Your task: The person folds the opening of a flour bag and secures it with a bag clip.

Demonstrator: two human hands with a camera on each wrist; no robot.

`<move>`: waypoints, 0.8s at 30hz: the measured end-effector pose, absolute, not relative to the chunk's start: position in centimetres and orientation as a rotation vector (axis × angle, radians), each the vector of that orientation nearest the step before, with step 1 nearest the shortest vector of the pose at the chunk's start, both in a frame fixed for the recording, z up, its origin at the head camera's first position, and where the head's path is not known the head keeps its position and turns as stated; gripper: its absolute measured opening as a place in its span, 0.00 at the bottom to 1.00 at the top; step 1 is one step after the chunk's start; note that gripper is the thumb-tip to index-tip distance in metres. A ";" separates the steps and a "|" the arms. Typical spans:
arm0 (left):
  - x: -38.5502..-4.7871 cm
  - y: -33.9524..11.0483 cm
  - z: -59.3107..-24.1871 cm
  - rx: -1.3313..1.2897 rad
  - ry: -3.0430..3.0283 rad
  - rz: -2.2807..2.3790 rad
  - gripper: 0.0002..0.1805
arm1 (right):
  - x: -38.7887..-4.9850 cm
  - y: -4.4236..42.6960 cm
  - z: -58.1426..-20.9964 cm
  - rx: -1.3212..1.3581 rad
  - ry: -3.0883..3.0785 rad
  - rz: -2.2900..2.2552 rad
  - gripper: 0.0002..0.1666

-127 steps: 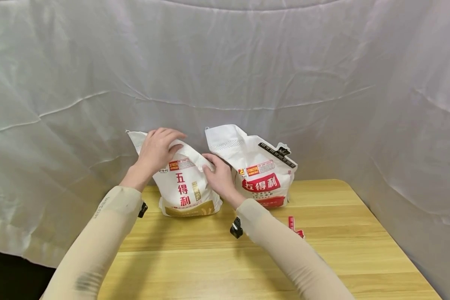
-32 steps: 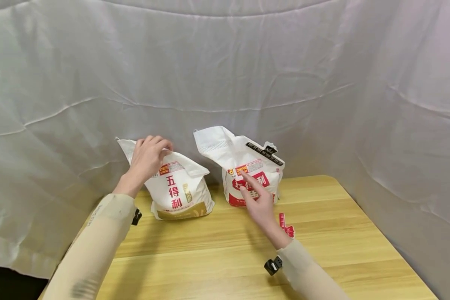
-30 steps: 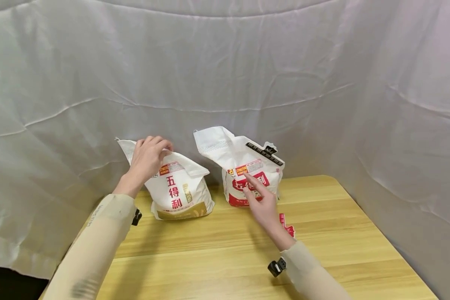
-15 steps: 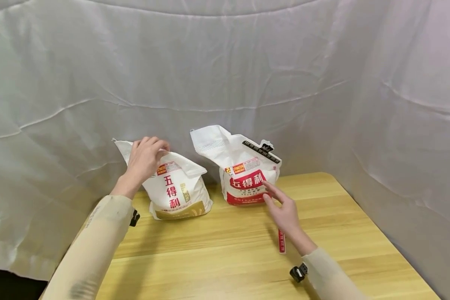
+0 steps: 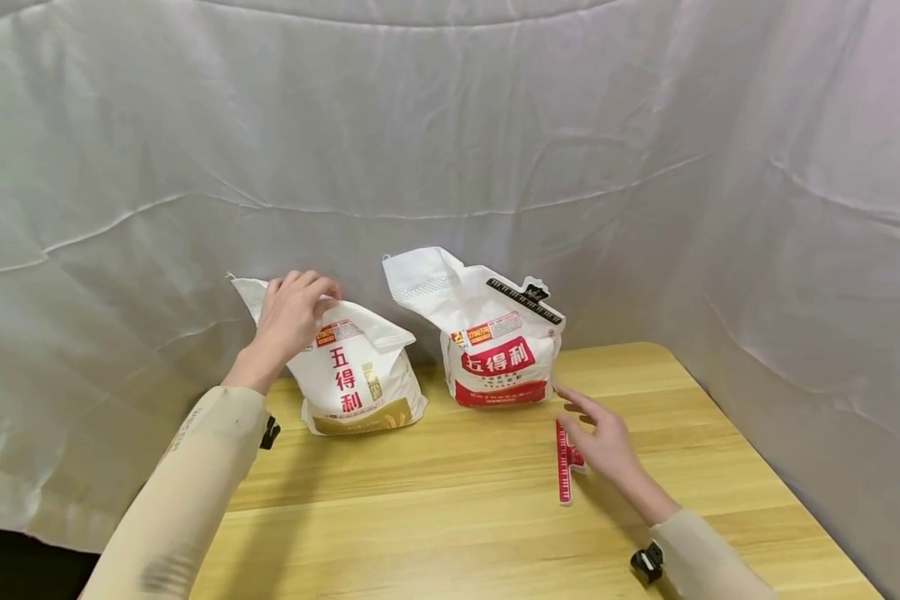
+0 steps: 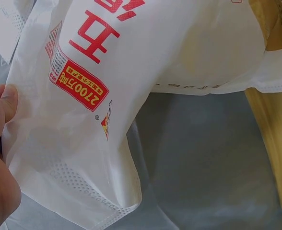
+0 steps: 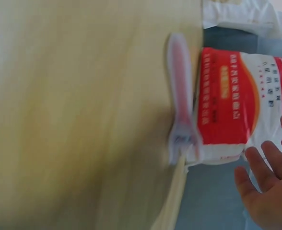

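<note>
In the head view my left hand point(image 5: 292, 312) grips the folded-over top of a white flour bag point(image 5: 360, 354) with red lettering and a gold base. The left wrist view shows the thumb point(image 6: 9, 103) pressed on the bag's edge; most fingers are hidden. My right hand point(image 5: 607, 442) hovers beside a red clip point(image 5: 565, 475) lying on the table, fingers spread and apart. The right wrist view has this clip point(image 7: 182, 86) blurred, away from the fingers of the right hand point(image 7: 270, 187).
To the right stands a second flour bag point(image 5: 495, 362) with a red label. A black clip point(image 5: 525, 300) holds its folded top, while one corner sticks up at left. Behind the wooden table point(image 5: 420, 517) hangs a grey cloth point(image 5: 450, 125).
My right hand has let go of the left bag's fold and swung right, past the second bag, down to the red clip. The left hand keeps its grip on the bag.
</note>
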State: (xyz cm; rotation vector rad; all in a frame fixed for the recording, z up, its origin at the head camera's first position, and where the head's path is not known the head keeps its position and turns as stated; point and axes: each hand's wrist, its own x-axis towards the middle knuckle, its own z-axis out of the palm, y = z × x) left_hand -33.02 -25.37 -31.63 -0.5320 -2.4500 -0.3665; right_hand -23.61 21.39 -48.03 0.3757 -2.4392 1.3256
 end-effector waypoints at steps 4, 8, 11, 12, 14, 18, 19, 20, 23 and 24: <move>-33.0 -25.4 -31.6 -0.528 -2.454 -0.365 0.07 | -23.3 22.3 -48.4 0.416 -2.488 1.231 0.26; -32.9 -25.3 -31.6 -0.523 -2.460 -0.365 0.07 | -23.1 23.3 -48.7 0.443 -2.548 1.176 0.26; -33.0 -25.4 -31.8 -0.521 -2.469 -0.367 0.07 | -23.0 23.9 -49.0 0.447 -2.594 1.145 0.26; -33.0 -25.4 -31.8 -0.521 -2.470 -0.368 0.07 | -23.0 24.2 -49.1 0.451 -2.609 1.127 0.26; -33.0 -25.4 -31.9 -0.521 -2.472 -0.371 0.07 | -22.9 24.5 -49.2 0.433 -2.651 1.090 0.26; -33.0 -25.4 -32.0 -0.524 -2.455 -0.372 0.07 | -22.8 25.1 -49.5 0.395 -2.740 1.043 0.26; -33.0 -25.4 -32.0 -0.527 -2.447 -0.371 0.07 | -22.8 25.2 -49.6 0.385 -2.760 1.037 0.26; -32.9 -25.4 -32.0 -0.532 -2.438 -0.370 0.07 | -22.8 25.3 -49.7 0.377 -2.777 1.028 0.26; -32.8 -25.4 -32.1 -0.541 -2.416 -0.371 0.06 | -22.8 25.5 -49.9 0.365 -2.814 1.007 0.27; -32.8 -25.4 -32.1 -0.543 -2.412 -0.374 0.06 | -22.8 25.5 -50.0 0.357 -2.825 1.007 0.27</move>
